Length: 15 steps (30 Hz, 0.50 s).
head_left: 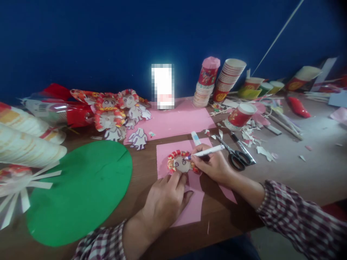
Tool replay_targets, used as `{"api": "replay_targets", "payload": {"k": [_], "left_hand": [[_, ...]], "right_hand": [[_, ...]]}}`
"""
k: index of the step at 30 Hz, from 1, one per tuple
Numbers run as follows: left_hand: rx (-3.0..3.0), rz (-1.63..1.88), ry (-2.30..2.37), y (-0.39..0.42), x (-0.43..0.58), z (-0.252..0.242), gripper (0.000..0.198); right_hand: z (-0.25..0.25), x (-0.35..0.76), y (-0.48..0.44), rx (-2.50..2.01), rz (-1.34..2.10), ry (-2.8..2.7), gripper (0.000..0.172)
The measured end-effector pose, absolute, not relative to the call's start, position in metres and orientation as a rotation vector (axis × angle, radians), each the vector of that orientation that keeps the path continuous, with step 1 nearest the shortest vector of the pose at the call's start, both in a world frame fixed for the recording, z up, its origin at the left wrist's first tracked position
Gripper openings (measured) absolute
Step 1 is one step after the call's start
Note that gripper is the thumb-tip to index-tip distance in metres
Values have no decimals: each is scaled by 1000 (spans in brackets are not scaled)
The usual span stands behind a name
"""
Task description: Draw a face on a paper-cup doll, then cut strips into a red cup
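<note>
Hands apart, the person rests the left hand [166,196], fingers loosely bent and gripping nothing, on the near edge of one round, pale paper face [180,164] rimmed in red and yellow, lying on pink paper. To its right, the right hand [213,164] pinches one white-barrelled marker pen [208,150], long axis slanting up rightward from the face. Farther lie one pair of black-handled scissors [230,150], then two upright paper-cup stacks [230,77].
</note>
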<state>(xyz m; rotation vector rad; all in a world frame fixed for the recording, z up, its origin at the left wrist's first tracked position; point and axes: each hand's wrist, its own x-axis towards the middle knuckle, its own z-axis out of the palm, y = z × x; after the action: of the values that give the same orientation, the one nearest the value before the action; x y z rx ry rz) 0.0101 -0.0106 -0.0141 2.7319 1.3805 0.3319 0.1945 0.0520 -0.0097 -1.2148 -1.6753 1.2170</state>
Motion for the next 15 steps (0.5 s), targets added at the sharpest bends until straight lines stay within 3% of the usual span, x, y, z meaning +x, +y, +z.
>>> {"api": "replay_targets", "payload": {"k": [15], "left_hand": [[2736,328,1410,-11,11,-12,25]], "right_hand": [[2,183,50,-1188,1133,-1652,6]]}}
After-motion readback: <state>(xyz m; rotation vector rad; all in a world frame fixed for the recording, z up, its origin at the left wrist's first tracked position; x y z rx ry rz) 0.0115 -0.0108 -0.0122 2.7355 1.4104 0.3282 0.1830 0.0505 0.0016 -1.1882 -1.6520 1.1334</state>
